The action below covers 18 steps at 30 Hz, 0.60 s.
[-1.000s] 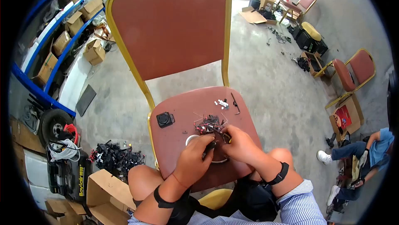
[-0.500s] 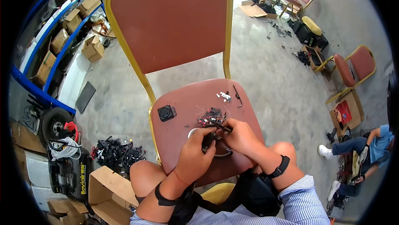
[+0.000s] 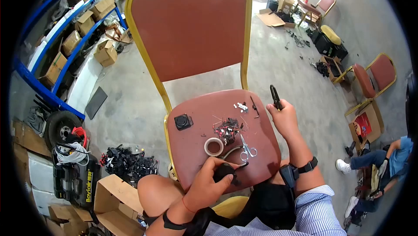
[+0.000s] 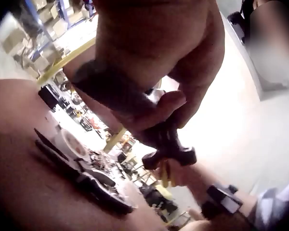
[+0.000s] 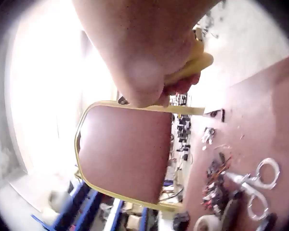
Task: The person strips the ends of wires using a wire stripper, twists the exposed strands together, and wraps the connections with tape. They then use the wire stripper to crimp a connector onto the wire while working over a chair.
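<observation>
Over the red padded seat (image 3: 191, 144), head view, I see the left hand (image 3: 205, 183) gripping a dark rounded piece (image 3: 221, 173) near silver metal scissors (image 3: 245, 147); left wrist, white ring-shaped roll (image 4: 62, 144); right wrist, right hand (image 5: 147, 79) gripping a yellow-handled tool (image 5: 198, 64).

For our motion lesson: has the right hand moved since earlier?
Yes: the right hand went rightward, from over the chair seat to beyond its edge.

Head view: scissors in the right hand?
No, the scissors lie on the chair seat while the right hand grips a dark tool.
</observation>
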Each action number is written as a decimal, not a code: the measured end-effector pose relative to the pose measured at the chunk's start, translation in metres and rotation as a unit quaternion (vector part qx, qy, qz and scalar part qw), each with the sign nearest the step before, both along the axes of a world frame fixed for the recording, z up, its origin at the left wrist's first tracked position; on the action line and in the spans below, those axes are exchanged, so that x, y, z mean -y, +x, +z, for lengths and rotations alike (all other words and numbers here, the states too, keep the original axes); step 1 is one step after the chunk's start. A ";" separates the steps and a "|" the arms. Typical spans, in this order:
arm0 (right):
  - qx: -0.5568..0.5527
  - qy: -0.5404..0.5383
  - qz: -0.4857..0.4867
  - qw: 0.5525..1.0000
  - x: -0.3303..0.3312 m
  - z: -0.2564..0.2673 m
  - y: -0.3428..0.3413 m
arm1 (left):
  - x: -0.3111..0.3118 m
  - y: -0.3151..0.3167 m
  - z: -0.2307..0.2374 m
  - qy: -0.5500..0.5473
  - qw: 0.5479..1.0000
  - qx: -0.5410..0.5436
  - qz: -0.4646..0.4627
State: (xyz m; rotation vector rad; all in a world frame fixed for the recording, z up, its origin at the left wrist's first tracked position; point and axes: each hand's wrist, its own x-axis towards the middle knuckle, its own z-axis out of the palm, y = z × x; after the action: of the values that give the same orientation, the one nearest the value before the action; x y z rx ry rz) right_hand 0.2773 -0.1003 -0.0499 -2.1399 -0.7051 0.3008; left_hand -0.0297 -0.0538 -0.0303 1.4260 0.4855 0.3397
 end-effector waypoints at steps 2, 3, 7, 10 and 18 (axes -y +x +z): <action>0.005 -0.052 0.020 0.998 0.010 0.011 -0.019 | -0.008 0.002 -0.006 0.004 0.998 0.018 0.060; -0.018 -0.059 0.047 0.997 0.012 0.009 -0.031 | -0.015 0.003 -0.010 0.006 0.996 0.025 0.090; -0.018 -0.114 0.138 0.984 0.008 0.001 -0.071 | -0.031 -0.002 -0.009 -0.028 0.986 0.046 0.155; 0.101 -0.116 0.214 0.965 0.011 -0.007 -0.074 | -0.028 -0.001 -0.004 -0.037 0.984 0.067 0.160; 0.277 -0.124 0.236 0.923 0.016 -0.024 -0.081 | -0.028 0.006 -0.005 -0.045 0.983 0.053 0.169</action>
State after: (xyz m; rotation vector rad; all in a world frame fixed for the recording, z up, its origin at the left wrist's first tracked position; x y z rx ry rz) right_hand 0.1963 -0.1161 -0.0738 -2.2870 -1.5941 0.0235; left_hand -0.0233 -0.0260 -0.0358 1.2299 0.6491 0.6542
